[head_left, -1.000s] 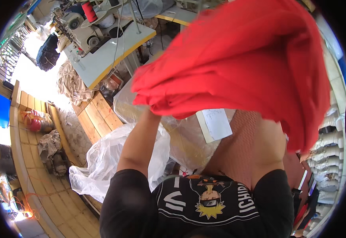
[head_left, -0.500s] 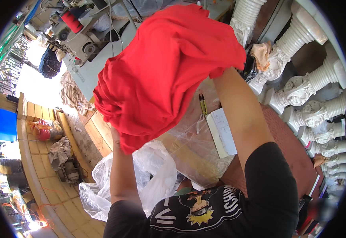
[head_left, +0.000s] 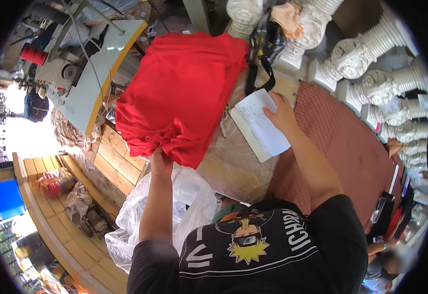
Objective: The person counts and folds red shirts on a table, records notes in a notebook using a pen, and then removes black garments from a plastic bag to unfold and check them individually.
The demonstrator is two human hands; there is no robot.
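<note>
We hold red cloth and paper.
Our left hand pinches the red cloth; our right hand presses flat, fingers apart, on the white paper.

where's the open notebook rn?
Head view, right of centre: the open notebook lies under the right hand, beside the red cloth that the left hand grips.

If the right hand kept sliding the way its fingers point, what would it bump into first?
The right hand rests on the white notebook, fingers pointing up and left. Going on, it would probably cross the page and meet the black strap first, with the red cloth just beyond. Depth is hard to judge.
</note>
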